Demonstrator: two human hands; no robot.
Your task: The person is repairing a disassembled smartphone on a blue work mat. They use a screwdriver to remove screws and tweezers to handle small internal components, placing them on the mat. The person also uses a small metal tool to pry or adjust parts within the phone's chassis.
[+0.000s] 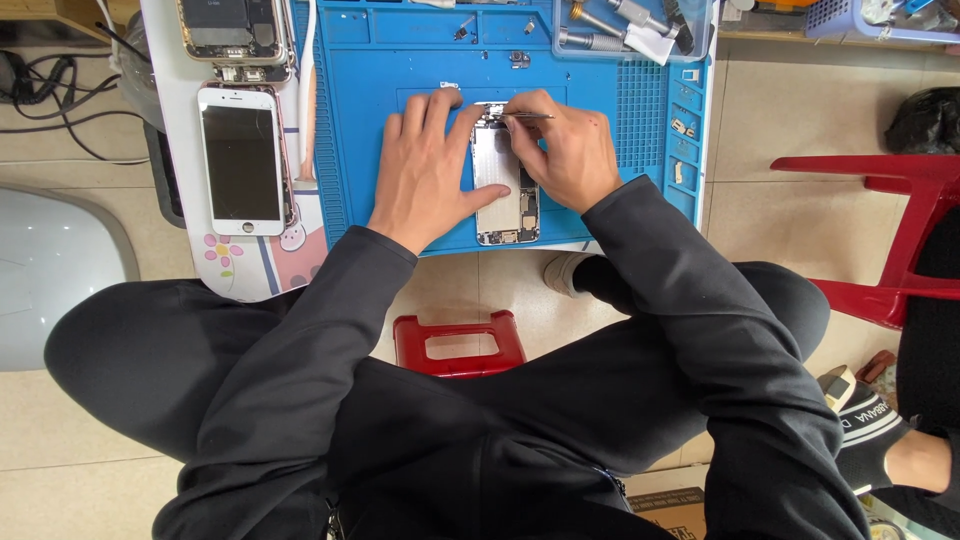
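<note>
Working left to right: white phone screen lying face up on a pale board, well left of the blue mat; second opened phone body just above it at the top edge. Three phone parts counted in all. Left hand flat on the mat, fingers spread wide, thumb pressing the left side of the opened phone at mat centre. Right hand just beside, fingers pinched narrow around thin tweezers, tip touching the phone's top end. Bare mat strip right of the hand, up to the ribbed edge. Clear tray of tools at top right. Two red stools: one between the knees, one far right. Open floor between.
</note>
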